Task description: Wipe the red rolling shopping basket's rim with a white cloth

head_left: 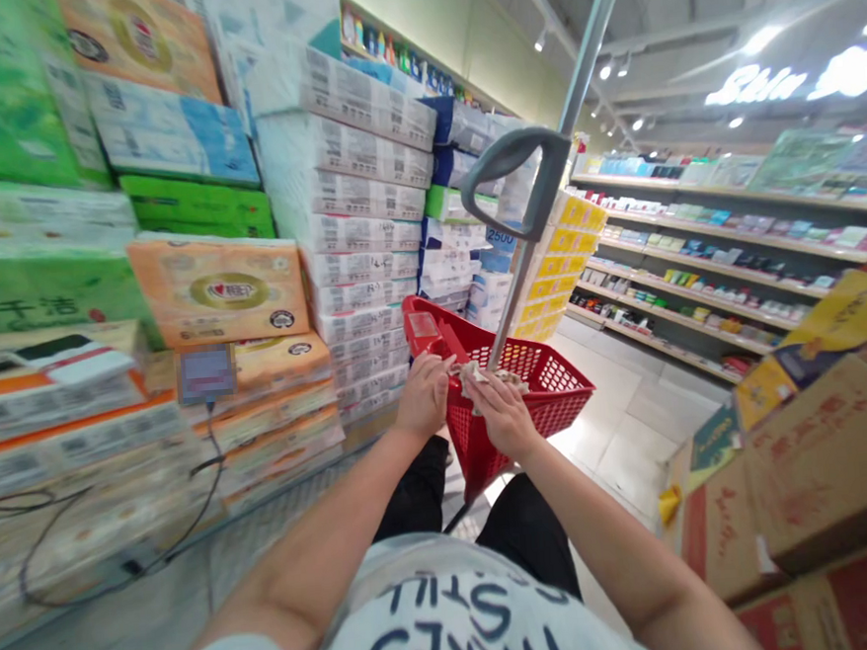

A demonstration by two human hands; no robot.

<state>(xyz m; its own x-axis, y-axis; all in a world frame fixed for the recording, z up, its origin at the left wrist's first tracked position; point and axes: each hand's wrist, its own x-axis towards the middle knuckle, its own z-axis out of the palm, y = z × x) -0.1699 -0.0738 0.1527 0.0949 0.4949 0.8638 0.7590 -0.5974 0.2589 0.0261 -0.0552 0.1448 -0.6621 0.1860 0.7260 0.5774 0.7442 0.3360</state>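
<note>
A red plastic shopping basket (pixel 556 381) with holed walls stands in front of my knees, and a grey pull handle (pixel 517 185) on a metal pole rises from it. My left hand (pixel 425 395) is closed over the basket's near left rim. With my right hand (pixel 500 411) I press a crumpled, pale cloth (pixel 474 374) against the near rim by the foot of the pole. Part of the cloth is hidden beneath my right fingers. The basket's inner floor is mostly out of sight.
Stacked tissue packs (pixel 215 286) line the left side, with a cabled phone-like device (pixel 206 374) on them. White cartons (pixel 364 186) are piled behind the basket. Cardboard boxes (pixel 821 456) stand close on the right. Stocked shelves (pixel 724 235) run beyond the tiled floor (pixel 619 431).
</note>
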